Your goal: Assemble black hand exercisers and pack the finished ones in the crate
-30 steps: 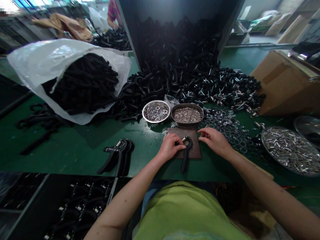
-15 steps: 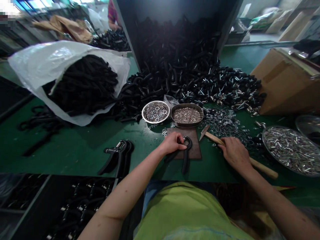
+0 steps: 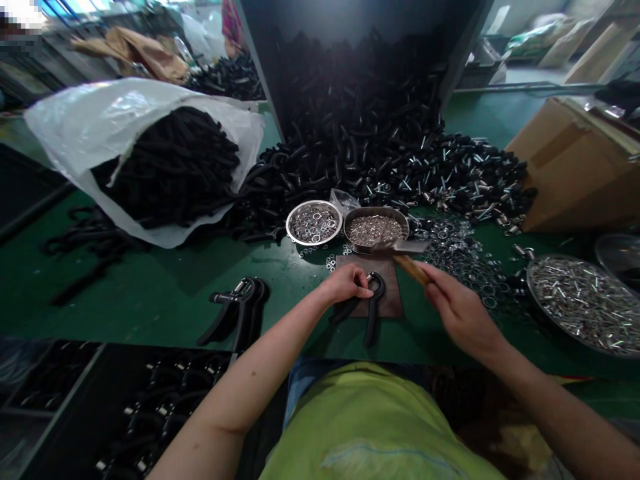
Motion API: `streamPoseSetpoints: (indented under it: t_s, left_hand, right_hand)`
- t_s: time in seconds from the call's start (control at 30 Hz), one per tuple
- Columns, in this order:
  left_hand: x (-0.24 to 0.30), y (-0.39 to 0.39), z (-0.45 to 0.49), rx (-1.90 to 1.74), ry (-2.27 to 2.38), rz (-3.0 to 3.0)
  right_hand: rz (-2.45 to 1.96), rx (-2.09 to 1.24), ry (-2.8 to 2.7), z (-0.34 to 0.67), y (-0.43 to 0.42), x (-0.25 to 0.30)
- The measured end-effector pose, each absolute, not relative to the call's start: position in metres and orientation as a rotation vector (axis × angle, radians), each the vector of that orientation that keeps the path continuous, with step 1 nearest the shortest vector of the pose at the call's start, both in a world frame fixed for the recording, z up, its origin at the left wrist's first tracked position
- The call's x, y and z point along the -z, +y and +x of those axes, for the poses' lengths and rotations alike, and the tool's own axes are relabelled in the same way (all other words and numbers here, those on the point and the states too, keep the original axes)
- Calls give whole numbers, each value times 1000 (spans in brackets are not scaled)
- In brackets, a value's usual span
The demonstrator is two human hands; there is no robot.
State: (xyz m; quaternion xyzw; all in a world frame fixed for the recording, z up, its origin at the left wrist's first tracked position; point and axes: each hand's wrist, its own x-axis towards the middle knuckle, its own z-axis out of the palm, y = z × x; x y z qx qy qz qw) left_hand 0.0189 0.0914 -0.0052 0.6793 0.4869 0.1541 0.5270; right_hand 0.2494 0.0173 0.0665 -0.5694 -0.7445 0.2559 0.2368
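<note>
My left hand has its fingers closed on a black hand grip exerciser, holding it near its rounded top. The exerciser lies with its two legs pointing toward me on a flat brown plate. In my right hand is a hammer, gripped by its wooden handle. The hammer's head is raised just beyond the exerciser, in front of an oval tin of small metal parts. Finished-looking hand grips with a spring lie together on the green table to the left.
A round bowl of washers stands beside the tin. Loose rings and a tray of metal pins lie to the right. Behind are a heap of black handles, a white sack and a cardboard box.
My right hand has lifted the hammer off the table and swung its head left, toward the plate. My left hand stays on the exerciser.
</note>
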Motion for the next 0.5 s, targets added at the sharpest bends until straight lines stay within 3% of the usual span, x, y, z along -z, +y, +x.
streamPoseSetpoints:
  t_s: [0.13, 0.33, 0.5]
  left_hand:
    - [5, 91, 18, -388, 1203, 1629]
    - [5, 91, 19, -378, 1212, 1614]
    - [5, 91, 20, -376, 1228, 1579]
  right_hand:
    - [-1647, -783, -2133, 247, 20, -56]
    - [-1560, -527, -2039, 243, 12, -71]
    - [-1646, -703, -2176, 247, 16, -39]
